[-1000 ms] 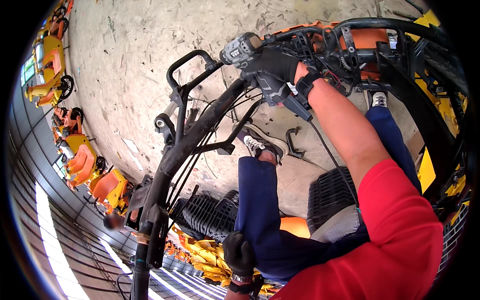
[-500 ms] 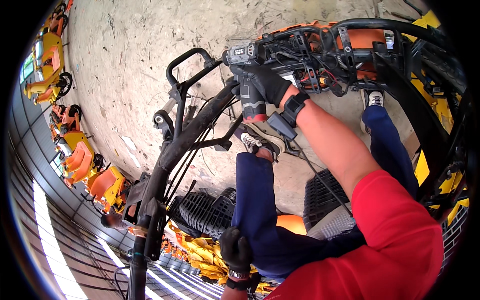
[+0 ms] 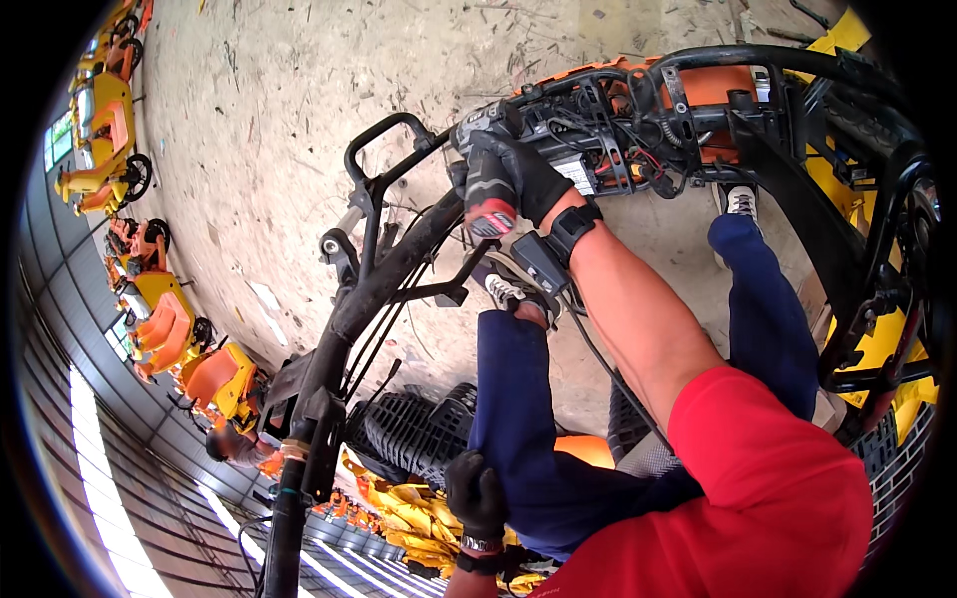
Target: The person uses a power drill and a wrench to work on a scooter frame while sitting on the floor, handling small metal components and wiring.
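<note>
Right hand has slid down the wiring box edge, fingers curled on it

The orange machine housing, laced with black cables and wiring and framed by black tubes, sits at twelve to one o'clock, its left end gripped by the gloved right hand, while the black handlebar frame slants toward seven o'clock.

Beside the black handlebar frame, the right hand covers whatever it grips on the orange machine's wiring, its fingertips unseen, while the left hand below shows only its gloved back.
</note>
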Demonstrator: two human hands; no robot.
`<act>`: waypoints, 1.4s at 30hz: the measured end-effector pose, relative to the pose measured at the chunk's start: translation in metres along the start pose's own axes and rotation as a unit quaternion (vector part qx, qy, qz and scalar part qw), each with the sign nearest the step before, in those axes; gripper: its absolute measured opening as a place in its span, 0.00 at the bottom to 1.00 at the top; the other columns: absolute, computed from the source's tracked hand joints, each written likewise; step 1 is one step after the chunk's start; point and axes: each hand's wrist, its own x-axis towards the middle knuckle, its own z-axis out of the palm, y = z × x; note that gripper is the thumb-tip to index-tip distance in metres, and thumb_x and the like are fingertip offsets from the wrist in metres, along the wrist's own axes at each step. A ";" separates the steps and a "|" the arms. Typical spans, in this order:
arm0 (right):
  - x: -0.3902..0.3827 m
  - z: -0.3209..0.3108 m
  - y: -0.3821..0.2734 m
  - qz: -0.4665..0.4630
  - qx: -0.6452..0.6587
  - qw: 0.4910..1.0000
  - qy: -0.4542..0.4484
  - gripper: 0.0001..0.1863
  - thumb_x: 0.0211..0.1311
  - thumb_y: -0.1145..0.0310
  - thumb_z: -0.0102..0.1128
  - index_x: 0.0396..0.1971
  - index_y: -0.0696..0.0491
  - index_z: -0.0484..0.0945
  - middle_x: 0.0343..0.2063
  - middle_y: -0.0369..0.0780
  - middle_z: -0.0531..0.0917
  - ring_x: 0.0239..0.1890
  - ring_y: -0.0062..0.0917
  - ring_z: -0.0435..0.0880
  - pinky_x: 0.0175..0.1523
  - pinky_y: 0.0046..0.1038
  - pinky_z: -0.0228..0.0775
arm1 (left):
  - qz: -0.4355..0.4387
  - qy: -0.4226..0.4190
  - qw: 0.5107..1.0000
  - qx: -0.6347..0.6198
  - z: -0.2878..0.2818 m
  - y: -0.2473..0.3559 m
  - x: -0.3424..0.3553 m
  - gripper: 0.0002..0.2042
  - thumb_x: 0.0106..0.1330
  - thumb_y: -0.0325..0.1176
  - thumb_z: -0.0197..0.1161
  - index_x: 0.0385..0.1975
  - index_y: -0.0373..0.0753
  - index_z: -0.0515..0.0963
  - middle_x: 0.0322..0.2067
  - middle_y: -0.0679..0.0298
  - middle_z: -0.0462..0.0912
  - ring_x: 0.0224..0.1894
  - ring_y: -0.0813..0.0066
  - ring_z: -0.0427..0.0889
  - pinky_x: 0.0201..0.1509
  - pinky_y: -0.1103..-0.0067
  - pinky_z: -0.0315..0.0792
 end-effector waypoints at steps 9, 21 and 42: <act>-0.015 -0.008 0.002 -0.034 -0.003 0.999 -0.032 0.22 0.70 0.57 0.56 0.51 0.61 0.72 0.38 0.46 0.83 0.30 0.32 0.86 0.36 0.35 0.83 | 0.005 -0.011 1.000 0.015 -0.002 0.000 -0.001 0.09 0.62 0.23 0.58 0.41 0.30 0.79 0.44 0.49 0.83 0.47 0.55 0.82 0.54 0.66 0.75; -0.013 -0.014 0.010 -0.051 -0.047 0.998 -0.010 0.24 0.67 0.54 0.57 0.48 0.61 0.74 0.28 0.44 0.84 0.24 0.28 0.85 0.30 0.29 0.80 | -0.001 -0.032 0.999 0.037 -0.003 0.008 0.005 0.09 0.61 0.23 0.56 0.40 0.30 0.78 0.42 0.49 0.83 0.45 0.54 0.82 0.53 0.66 0.74; -0.009 -0.014 0.005 -0.045 -0.047 0.998 -0.026 0.24 0.69 0.56 0.56 0.55 0.58 0.70 0.41 0.47 0.83 0.27 0.28 0.85 0.30 0.30 0.83 | 0.002 -0.026 0.999 0.041 -0.001 0.005 0.004 0.08 0.64 0.29 0.59 0.38 0.32 0.78 0.41 0.49 0.83 0.44 0.50 0.81 0.51 0.63 0.74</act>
